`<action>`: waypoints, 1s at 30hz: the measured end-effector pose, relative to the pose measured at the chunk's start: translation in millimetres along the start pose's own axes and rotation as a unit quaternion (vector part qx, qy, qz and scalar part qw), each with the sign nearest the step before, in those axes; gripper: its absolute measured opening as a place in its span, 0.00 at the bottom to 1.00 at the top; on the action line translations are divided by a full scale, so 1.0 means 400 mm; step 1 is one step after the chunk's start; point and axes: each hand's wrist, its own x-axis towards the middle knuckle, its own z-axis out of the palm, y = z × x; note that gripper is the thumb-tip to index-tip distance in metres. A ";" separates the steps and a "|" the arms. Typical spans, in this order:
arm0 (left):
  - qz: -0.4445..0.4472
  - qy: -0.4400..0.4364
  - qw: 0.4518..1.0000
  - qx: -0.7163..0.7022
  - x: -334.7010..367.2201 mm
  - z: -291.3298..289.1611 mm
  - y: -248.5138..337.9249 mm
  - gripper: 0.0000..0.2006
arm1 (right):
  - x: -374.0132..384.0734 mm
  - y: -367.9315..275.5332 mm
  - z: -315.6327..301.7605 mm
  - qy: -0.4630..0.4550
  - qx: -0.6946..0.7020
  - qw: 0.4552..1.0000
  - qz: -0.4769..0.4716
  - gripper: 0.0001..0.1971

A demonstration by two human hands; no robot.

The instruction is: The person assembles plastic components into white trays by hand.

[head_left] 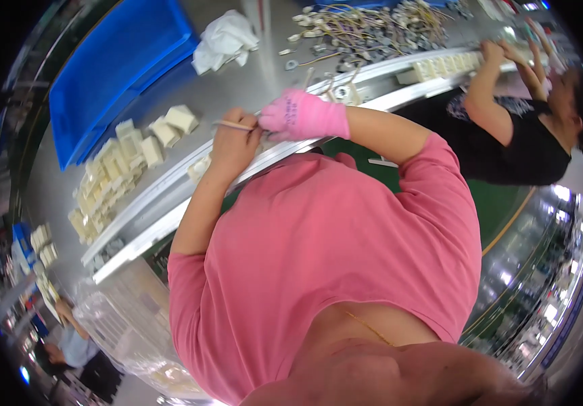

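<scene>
Wire (234,125) lies nearly crosswise, free end pointing left, pinched by the left hand (236,140); the right hand (286,116) curls close, its grip hidden: cannot tell.

Head view: a wide fisheye carried on the head of the worker before us, facing steeply down the front of the pink shirt (332,237) to the left hand (235,141) and right hand (297,115) at the metal table (229,91). The neck (372,325), low in the field, lies close to the lens; the hands lie farther off, above centre. Coverage runs from a blue bin (129,57), upper left, to a co-worker (535,145), right.
</scene>
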 end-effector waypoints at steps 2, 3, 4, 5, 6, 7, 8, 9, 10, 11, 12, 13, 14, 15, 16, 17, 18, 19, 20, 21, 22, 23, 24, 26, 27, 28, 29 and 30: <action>-0.031 0.030 0.999 -0.002 -0.010 0.012 -0.003 0.05 | 0.009 -0.003 -0.017 -0.056 0.013 0.998 -0.012 0.12; -0.012 0.024 1.000 -0.012 -0.013 0.018 0.003 0.05 | 0.003 -0.003 -0.015 -0.056 0.008 0.998 0.010 0.12; -0.035 0.032 0.999 -0.003 -0.014 0.019 0.009 0.05 | 0.000 -0.001 -0.010 -0.004 0.005 1.000 -0.018 0.11; -0.058 0.040 0.998 0.005 -0.014 0.023 0.016 0.06 | -0.012 0.000 -0.005 0.047 0.000 0.998 -0.047 0.10; -0.043 0.037 0.998 0.001 -0.018 0.033 0.014 0.06 | -0.019 -0.004 0.002 0.050 -0.007 0.998 -0.033 0.10; -0.054 0.058 0.997 0.009 -0.023 0.044 0.010 0.06 | -0.024 -0.012 0.007 0.082 -0.022 0.996 -0.031 0.10; -0.064 0.079 0.995 0.016 -0.023 0.048 0.011 0.07 | -0.033 -0.019 0.015 0.114 -0.038 0.992 -0.030 0.09; -0.093 0.073 0.993 -0.010 -0.016 0.042 0.031 0.07 | -0.041 -0.023 0.034 0.127 -0.058 0.990 -0.007 0.09; -0.086 0.073 0.994 -0.009 -0.017 0.043 0.035 0.07 | -0.043 -0.033 0.042 0.130 -0.062 0.990 -0.003 0.09; -0.073 0.095 0.993 0.010 -0.018 0.050 0.033 0.06 | -0.043 -0.041 0.046 0.154 -0.046 0.987 0.015 0.09; -0.060 0.116 0.991 0.028 -0.020 0.057 0.032 0.06 | -0.044 -0.050 0.049 0.178 -0.029 0.983 0.034 0.09; -0.053 0.116 0.991 0.027 -0.020 0.060 0.033 0.06 | -0.042 -0.059 0.050 0.184 -0.024 0.981 0.048 0.09; -0.061 0.116 0.991 0.040 -0.021 0.062 0.033 0.06 | -0.036 -0.064 0.046 0.187 -0.028 0.981 0.051 0.09; -0.067 0.115 0.990 0.051 -0.021 0.066 0.033 0.06 | -0.031 -0.067 0.044 0.157 -0.023 0.984 0.075 0.09; -0.059 0.114 0.990 0.050 -0.021 0.068 0.031 0.06 | -0.026 -0.068 0.041 0.127 -0.017 0.987 0.098 0.08; -0.079 0.098 0.991 0.049 -0.022 0.069 0.029 0.07 | -0.024 -0.068 0.056 0.178 -0.006 0.978 0.105 0.08; -0.097 0.082 0.991 0.050 -0.023 0.066 0.027 0.08 | -0.025 -0.071 0.064 0.184 -0.012 0.977 0.107 0.08; -0.089 0.085 0.991 0.052 -0.025 0.063 0.027 0.08 | -0.029 -0.077 0.069 0.218 -0.011 0.969 0.114 0.08; -0.086 0.082 0.991 0.055 -0.027 0.062 0.030 0.08 | -0.033 -0.087 0.072 0.253 -0.011 0.960 0.120 0.08; -0.082 0.080 0.992 0.058 -0.025 0.065 0.029 0.08 | -0.035 -0.098 0.078 0.259 -0.018 0.955 0.141 0.07; -0.070 0.083 0.992 0.059 -0.023 0.069 0.027 0.08 | -0.034 -0.100 0.078 0.266 -0.027 0.953 0.144 0.07; -0.072 0.083 0.992 0.069 -0.020 0.072 0.026 0.09 | -0.033 -0.097 0.074 0.240 -0.030 0.960 0.144 0.07; -0.073 0.080 0.991 0.080 -0.021 0.068 0.032 0.09 | -0.035 -0.099 0.068 0.216 -0.030 0.965 0.146 0.07; -0.069 0.065 0.993 0.065 -0.016 0.071 0.033 0.09 | -0.031 -0.083 0.067 0.223 -0.037 0.964 0.141 0.07; -0.064 0.062 0.993 0.073 -0.020 0.074 0.027 0.10 | -0.029 -0.082 0.058 0.179 -0.038 0.977 0.108 0.07; -0.061 0.062 0.993 0.083 -0.023 0.072 0.020 0.11 | -0.024 -0.083 0.041 0.134 -0.037 0.988 0.073 0.07; -0.024 0.081 0.993 0.087 -0.021 0.068 0.016 0.09 | -0.023 -0.083 0.020 0.115 -0.001 0.993 0.038 0.07; -0.010 0.078 0.993 0.084 -0.015 0.062 0.019 0.09 | -0.023 -0.087 0.013 0.120 -0.008 0.992 0.050 0.07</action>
